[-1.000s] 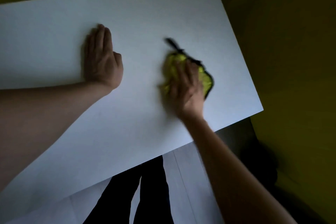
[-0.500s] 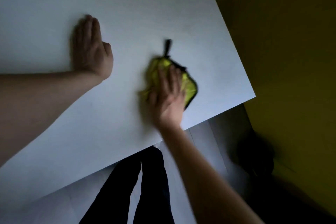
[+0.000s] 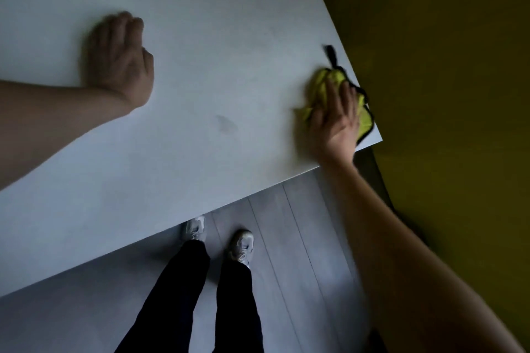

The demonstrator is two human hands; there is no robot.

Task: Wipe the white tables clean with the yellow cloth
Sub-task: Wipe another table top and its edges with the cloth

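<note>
One hand, the right hand, presses flat on the yellow cloth, now slid out to the right corner of the white surface. A smudge waits behind it.

Dim, underexposed shot, bluish-grey cast. The table is the brightest area, evenly lit with no glare; a faint darker smudge sits near its front edge toward the right corner. Soft shadow lies on the table beside the left hand, none hard-edged. Light source direction cannot be told. The right hand and cloth are motion-blurred; left hand fingertips are smeared too. The yellow wall at right is murky, falling to near black low down. The trousers read as flat black, no detail. Wide-angle stretch enlarges both forearms at the frame edges. The floor is grey, soft.
</note>
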